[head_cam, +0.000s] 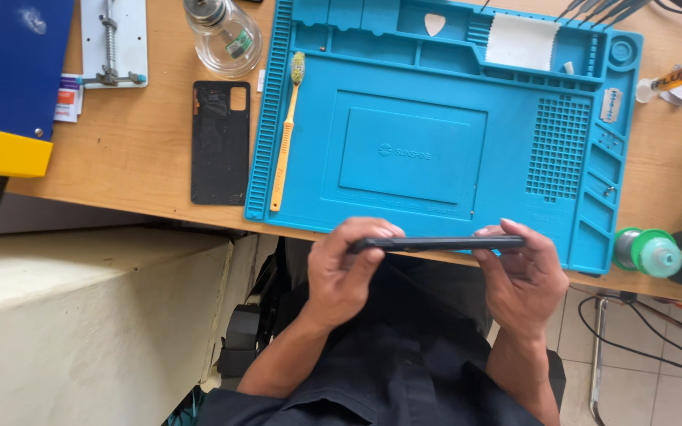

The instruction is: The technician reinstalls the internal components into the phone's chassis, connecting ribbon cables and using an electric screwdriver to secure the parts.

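Over the one blue mat [372,189], two hands, left hand [341,272] and right hand [526,272], each pinch one phone [436,244].

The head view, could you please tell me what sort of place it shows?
Probably a phone repair bench: a blue repair mat on a wooden desk, a detached black back cover, and both hands gripping a dark phone.

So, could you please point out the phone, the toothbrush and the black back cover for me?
phone [436,244], head view, middle of its dark edge between both hands.
toothbrush [284,142], head view, mid handle.
back cover [220,146], head view, centre of the panel.
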